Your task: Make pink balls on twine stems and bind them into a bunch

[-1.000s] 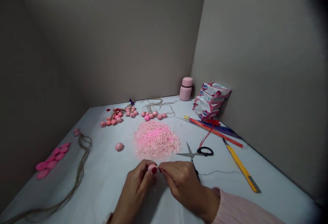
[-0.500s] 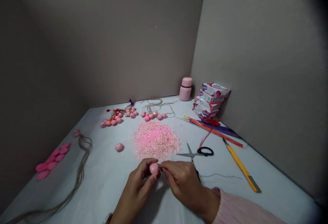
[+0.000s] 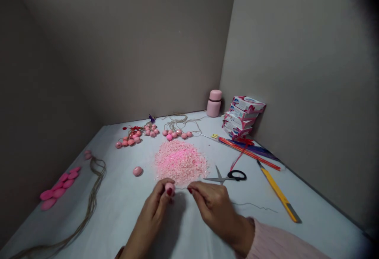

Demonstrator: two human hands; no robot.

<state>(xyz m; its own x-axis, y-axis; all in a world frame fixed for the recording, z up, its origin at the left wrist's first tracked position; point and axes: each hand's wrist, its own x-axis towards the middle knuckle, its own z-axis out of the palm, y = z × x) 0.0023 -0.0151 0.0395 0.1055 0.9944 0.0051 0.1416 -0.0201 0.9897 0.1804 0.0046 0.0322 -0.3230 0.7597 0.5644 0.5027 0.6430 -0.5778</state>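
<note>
Left hand (image 3: 154,207) holds pink ball (image 3: 169,186); right hand (image 3: 213,204), string (image 3: 181,188).

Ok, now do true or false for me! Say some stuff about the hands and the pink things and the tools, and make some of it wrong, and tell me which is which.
1. The left hand holds a pink bead. True.
2. The right hand holds the scissors. False: it pinches a thin string, and the scissors lie just beyond it.
3. A loose bead sits left of the pink pile. True.
4. The pink bottle is lying on its side. False: it stands upright.
5. The yellow-handled cutter lies right of the scissors. True.
6. The boxes are spread out in a row. False: they are stacked up.
</note>
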